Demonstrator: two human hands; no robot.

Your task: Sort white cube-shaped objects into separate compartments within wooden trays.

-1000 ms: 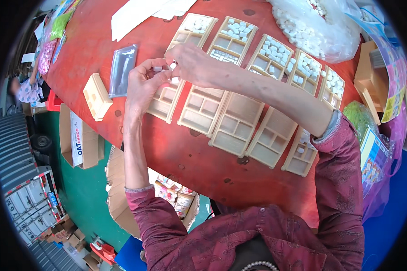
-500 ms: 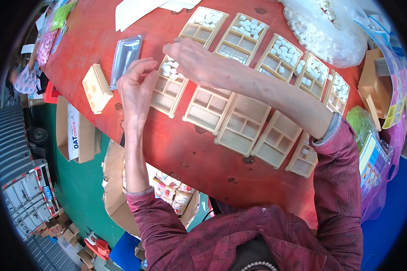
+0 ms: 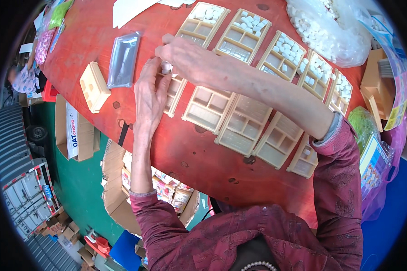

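My left hand [image 3: 150,88] reaches over the left edge of a cream compartment tray [image 3: 175,92]. Its thumb stands apart from its bent fingers, with nothing visible held between them. My right hand [image 3: 183,58] is curled over the upper part of that tray, knuckles up; its fingertips are mostly hidden, so what they may hold is not visible. Small white chunky pieces [image 3: 166,67] show in the gap between both hands. Farther right, matching trays hold similar white pieces [image 3: 251,22] in their upper compartments.
A clear plastic bag of white pieces [image 3: 323,34] lies at the far right of the red table [image 3: 190,167]. Clear plastic sleeves [image 3: 124,58] and a small cream tray [image 3: 94,88] lie left of my hands. A carton of packets [image 3: 115,192] stands below the table's edge.
My left hand has moved right and closer to my right hand, now covering the tray's left side. My right hand has shifted slightly left; its fingers remain curled.
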